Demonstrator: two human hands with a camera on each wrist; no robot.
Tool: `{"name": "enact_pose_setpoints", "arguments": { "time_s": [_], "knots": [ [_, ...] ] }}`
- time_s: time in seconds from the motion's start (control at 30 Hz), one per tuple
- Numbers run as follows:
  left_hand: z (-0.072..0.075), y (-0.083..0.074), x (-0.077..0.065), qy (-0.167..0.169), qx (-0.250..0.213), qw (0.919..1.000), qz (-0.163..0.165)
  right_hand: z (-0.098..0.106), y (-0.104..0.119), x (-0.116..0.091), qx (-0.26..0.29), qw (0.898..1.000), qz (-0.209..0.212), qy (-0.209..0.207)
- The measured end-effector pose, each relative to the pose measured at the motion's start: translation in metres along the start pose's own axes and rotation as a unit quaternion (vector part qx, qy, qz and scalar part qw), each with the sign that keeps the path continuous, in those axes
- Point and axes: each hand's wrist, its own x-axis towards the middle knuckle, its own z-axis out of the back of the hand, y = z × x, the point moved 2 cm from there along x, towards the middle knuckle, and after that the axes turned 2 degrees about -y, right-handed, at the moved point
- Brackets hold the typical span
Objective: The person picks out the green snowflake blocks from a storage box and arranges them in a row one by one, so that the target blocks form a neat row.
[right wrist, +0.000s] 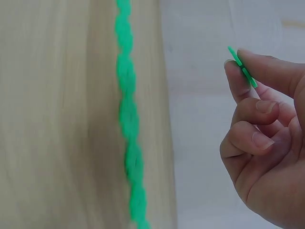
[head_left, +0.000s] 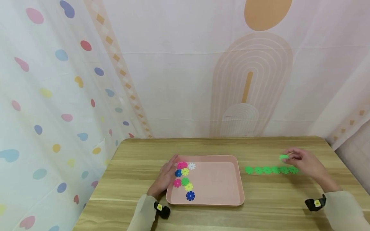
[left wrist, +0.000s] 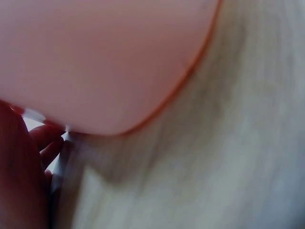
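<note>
My right hand point(head_left: 303, 161) pinches a green notched plastic disc point(right wrist: 242, 67) between thumb and index finger, its other fingers curled in toward the palm. The disc is seen nearly edge-on in the right wrist view. Just below this hand in the head view, a row of several green discs point(head_left: 266, 170) runs left to right on the table. With its fingers stretched along it, my left hand point(head_left: 163, 176) rests at the left edge of a shallow pink tray point(head_left: 214, 183). In the left wrist view, the tray partly hides that hand's fingers point(left wrist: 46, 136).
In the tray's left part lie loose notched discs: pink point(head_left: 177, 183), yellow point(head_left: 189, 186), blue point(head_left: 190, 196), white point(head_left: 191, 166) and green point(head_left: 185, 181). The wood-grain table point(head_left: 138, 160) ends at a patterned curtain point(head_left: 179, 80) behind it.
</note>
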Motion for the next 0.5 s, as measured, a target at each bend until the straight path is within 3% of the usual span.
{"name": "enact_pose_setpoints", "arguments": {
  "time_s": [0.23,0.5],
  "knots": [
    [-0.001,0.001,0.000,0.000,-0.007,0.9996,0.026,0.024,-0.037,-0.016,0.000,0.998,-0.041,-0.048],
    [0.000,0.000,-0.001,-0.003,-0.002,0.9999,0.013,0.040,-0.075,-0.028,-0.006,0.993,-0.091,-0.079]
  ]
}}
